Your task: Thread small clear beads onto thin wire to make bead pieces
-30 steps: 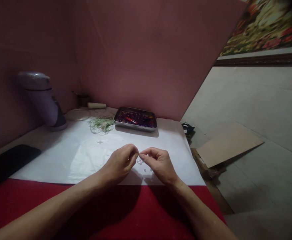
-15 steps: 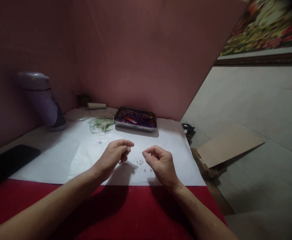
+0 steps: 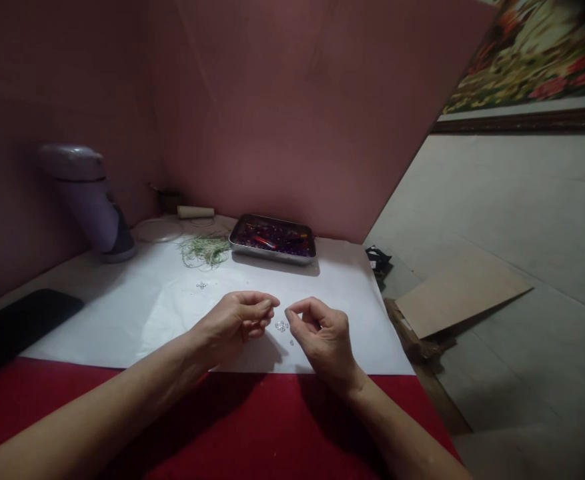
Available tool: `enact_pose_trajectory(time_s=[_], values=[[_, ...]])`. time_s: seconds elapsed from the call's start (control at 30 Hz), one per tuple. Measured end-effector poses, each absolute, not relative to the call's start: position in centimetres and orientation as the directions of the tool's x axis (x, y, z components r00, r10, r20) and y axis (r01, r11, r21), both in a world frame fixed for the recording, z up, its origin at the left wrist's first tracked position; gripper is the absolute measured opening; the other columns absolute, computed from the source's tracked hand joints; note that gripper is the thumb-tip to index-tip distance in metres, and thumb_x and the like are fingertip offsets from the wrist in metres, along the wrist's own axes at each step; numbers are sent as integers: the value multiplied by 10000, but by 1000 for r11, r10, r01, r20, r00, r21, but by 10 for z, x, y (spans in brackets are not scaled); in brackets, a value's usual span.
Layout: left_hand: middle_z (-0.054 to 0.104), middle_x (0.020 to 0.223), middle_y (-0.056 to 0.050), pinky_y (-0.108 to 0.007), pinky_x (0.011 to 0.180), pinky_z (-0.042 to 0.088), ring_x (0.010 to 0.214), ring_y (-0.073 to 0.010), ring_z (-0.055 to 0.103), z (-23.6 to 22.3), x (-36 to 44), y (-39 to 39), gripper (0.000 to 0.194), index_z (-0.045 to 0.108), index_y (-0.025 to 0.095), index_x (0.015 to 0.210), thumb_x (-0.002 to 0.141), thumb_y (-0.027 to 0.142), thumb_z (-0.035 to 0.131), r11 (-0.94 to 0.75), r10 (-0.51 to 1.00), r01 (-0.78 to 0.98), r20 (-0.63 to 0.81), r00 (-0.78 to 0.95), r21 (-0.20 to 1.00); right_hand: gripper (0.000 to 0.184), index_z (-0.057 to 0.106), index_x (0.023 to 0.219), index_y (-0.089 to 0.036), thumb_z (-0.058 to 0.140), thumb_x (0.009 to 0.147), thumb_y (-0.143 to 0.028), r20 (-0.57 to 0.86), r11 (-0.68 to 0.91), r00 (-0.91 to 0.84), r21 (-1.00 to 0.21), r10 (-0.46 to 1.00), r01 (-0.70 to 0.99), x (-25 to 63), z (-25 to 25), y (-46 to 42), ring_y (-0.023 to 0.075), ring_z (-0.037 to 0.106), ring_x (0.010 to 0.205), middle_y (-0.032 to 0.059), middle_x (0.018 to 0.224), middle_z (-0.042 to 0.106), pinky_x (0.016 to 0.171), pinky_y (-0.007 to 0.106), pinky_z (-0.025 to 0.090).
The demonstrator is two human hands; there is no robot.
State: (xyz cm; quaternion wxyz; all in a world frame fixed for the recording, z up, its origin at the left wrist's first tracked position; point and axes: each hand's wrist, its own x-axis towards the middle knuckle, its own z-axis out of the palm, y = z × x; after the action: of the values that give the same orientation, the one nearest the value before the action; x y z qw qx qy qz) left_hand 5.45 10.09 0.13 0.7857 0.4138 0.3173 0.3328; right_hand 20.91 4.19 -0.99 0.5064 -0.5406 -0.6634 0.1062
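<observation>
Over the white paper (image 3: 172, 313), my left hand (image 3: 242, 319) has its thumb and forefinger brought together, with the other fingers curled. Whatever they pinch is too small to make out. Close by on the right, my right hand (image 3: 322, 337) also pinches thumb against forefinger, and anything between those tips is too fine to see. The two sets of fingertips are a small gap apart. Beneath them lies a little cluster of shiny clear pieces (image 3: 281, 326), with one loose shiny piece (image 3: 291, 343) nearer me. A similar small group (image 3: 201, 285) rests farther left.
At the back stands a metal tray (image 3: 272, 253) of dark purple bits with a red tool (image 3: 264, 242) in it. Left of it are a tangle of green thread (image 3: 205, 251), a pale roll (image 3: 195, 212), a purple bottle (image 3: 89, 200) and a black flat object (image 3: 27, 323).
My left hand has moved slightly right and closed its thumb onto the forefinger, nearing the right fingertips. My right hand has stayed nearly in place, still pinched.
</observation>
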Motion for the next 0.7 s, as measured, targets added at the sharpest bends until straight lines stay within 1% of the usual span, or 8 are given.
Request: enact_pose_trajectory(time_s=[0.1,0.17,0.33,0.53,0.7], values=[[560,679,-37,-141,476,351,540,-48,484,0,54,102,117,623,80,804,689,91,644,485,766,-287,-243,595,826,105,587,678,-152,552,761,-206,572,413,81,-676,817,610,208,-11,40,58,276,406,-86,451,296,429,195,264],[569,691,-43,-144,492,380,548,-54,501,0,54,103,109,619,82,785,680,60,638,505,752,-291,-249,610,813,103,586,683,-155,547,763,-205,568,411,75,-674,819,614,208,-12,39,59,285,406,-83,455,309,431,195,268],[549,641,-30,-128,450,360,508,-42,479,-1,54,103,58,613,84,750,697,72,633,541,728,-285,-272,629,791,108,586,671,-160,547,762,-204,573,405,71,-657,817,636,206,-11,40,60,274,409,-84,457,284,434,199,261],[566,664,-38,-129,478,376,527,-43,486,-2,53,103,64,625,81,757,696,79,644,545,714,-300,-247,655,783,115,582,663,-160,545,762,-204,583,411,63,-640,810,649,205,-9,39,59,263,404,-86,458,276,428,200,249],[560,658,-35,-129,481,370,530,-42,479,-1,53,103,58,625,78,728,680,52,644,534,713,-303,-228,663,789,112,591,669,-158,544,760,-203,593,415,52,-621,804,666,205,-10,40,58,264,405,-85,457,283,430,200,248]])
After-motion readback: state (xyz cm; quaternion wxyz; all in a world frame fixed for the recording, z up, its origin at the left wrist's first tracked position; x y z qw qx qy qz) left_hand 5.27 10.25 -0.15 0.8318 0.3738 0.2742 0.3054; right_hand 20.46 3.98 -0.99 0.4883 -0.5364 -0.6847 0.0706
